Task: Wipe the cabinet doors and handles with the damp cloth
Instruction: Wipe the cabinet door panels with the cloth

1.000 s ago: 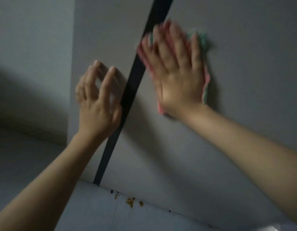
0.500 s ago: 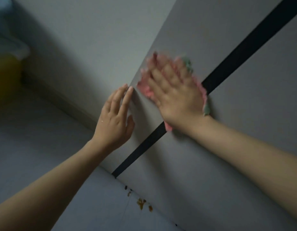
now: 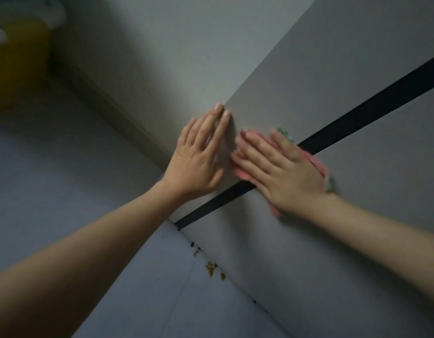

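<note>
Pink cloth [image 3: 316, 164] pressed flat under right hand [image 3: 281, 169], on cabinet door [image 3: 308, 98].

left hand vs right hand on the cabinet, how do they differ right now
The left hand lies bare on the cabinet door, while the right hand presses a pink cloth against it. The left hand sits near the door's outer edge; the right hand lies across the black strip between the doors. The left hand's fingers lie close together; the right hand's are spread. Both are flat with straight fingers.
</note>
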Tool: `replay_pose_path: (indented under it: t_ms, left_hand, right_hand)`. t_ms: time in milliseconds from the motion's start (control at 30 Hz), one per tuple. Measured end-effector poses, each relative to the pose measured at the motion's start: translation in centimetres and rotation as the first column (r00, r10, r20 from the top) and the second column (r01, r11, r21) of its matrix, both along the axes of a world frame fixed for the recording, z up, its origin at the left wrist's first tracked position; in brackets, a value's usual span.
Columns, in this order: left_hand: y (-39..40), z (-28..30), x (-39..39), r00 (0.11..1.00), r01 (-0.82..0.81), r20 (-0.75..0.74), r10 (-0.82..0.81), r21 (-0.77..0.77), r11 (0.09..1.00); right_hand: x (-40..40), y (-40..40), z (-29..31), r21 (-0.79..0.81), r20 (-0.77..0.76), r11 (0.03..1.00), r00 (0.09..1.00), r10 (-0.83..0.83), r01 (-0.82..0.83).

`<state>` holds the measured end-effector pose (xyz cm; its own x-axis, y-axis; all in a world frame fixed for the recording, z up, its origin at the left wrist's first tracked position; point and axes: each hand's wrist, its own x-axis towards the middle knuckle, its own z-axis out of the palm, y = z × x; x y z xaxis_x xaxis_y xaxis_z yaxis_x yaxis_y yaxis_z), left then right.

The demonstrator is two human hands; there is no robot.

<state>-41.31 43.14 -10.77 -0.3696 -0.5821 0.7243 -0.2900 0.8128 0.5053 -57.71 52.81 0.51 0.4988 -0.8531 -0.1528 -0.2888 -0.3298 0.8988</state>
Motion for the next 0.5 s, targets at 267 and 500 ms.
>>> replay_pose_path:
  t_ms: [267, 500]
  left_hand:
    - [1.9, -2.1, -1.5, 0.996, 0.060, -0.061, -0.062, -0.031, 0.998]
    - [5.5, -6.2, -3.4, 0.993, 0.114, -0.034, -0.111, 0.128, 0.985]
  right_hand:
    - [-0.5, 2.2, -0.5, 0.130, 0.087, 0.989, 0.995, 0.056, -0.067]
    - [-7.8, 15.2, -4.9, 0.279, -0.019, 0.956, 0.995, -0.094, 0.096]
